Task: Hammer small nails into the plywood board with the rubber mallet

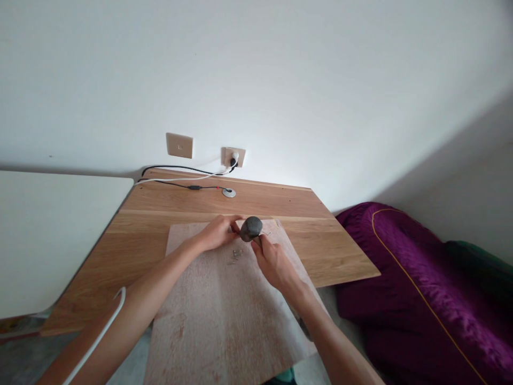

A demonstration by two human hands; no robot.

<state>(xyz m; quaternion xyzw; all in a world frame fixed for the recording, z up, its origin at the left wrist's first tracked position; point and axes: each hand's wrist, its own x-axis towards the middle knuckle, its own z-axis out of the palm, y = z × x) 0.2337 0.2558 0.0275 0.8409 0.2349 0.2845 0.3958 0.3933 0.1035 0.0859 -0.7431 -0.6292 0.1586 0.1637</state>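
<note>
The hammer point(251, 229) is gripped in the right hand point(276, 261) over the pale board point(216, 321). Just beside it, the left hand point(217, 232) is curled; whether anything is pinched cannot be told. Small metal pieces point(237, 254) are scattered nearby. Beyond, a wooden tabletop point(264, 198) is seen.

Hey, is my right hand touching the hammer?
Touching. The head view shows your right hand gripping the hammer by its handle.
</note>
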